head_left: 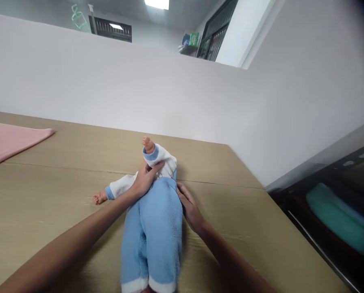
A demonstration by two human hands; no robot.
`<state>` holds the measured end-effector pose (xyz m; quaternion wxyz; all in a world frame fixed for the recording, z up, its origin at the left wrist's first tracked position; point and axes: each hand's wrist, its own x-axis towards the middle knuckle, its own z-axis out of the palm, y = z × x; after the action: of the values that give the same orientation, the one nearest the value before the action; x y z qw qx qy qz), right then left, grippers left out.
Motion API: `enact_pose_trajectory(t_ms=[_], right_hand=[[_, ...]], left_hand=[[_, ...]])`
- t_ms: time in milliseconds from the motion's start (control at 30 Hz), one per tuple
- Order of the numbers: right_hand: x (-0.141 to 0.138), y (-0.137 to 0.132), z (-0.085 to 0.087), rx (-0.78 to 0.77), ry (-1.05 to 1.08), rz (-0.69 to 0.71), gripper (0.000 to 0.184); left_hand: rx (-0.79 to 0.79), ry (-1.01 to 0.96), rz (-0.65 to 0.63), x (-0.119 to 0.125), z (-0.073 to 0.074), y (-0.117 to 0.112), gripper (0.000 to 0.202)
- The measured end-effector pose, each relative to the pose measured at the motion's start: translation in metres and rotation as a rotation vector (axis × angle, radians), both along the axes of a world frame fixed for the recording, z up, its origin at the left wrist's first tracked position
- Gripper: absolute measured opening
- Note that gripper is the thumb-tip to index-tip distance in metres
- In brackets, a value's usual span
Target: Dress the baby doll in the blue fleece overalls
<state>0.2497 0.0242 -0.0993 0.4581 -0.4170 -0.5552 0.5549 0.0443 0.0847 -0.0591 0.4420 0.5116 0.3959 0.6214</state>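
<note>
A baby doll [160, 207] lies on the brown tabletop, dressed in fuzzy blue trousers and a white top with blue cuffs. Its trouser hems with white trim point toward me. One small doll hand sticks up at the far end, the other out to the left; its head is not visible. My left hand [145, 178] is closed on the doll near the waist, thumb across the white top. At the right side of the waist, my right hand [191, 207] grips the blue cloth, its fingertips partly hidden behind the doll.
A folded pink cloth [14, 140] lies at the table's left. The brown tabletop [62, 183] meets a white wall [123, 85] at the back. To the right, below the table edge, a dark-framed rack or bin holds a green cloth [340, 215].
</note>
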Motion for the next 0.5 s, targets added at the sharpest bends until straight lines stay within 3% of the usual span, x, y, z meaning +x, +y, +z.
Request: enact_pose_trajectory(t_ms=[200, 500], right_hand=[[-0.042, 0.011, 0.007, 0.037, 0.027, 0.038, 0.051], [-0.046, 0.024, -0.008, 0.116, 0.053, 0.138, 0.054]], left_hand=[[0.000, -0.181, 0.081, -0.020, -0.005, 0.001, 0.056], [-0.071, -0.262, 0.009, -0.037, -0.021, 0.007, 0.076]])
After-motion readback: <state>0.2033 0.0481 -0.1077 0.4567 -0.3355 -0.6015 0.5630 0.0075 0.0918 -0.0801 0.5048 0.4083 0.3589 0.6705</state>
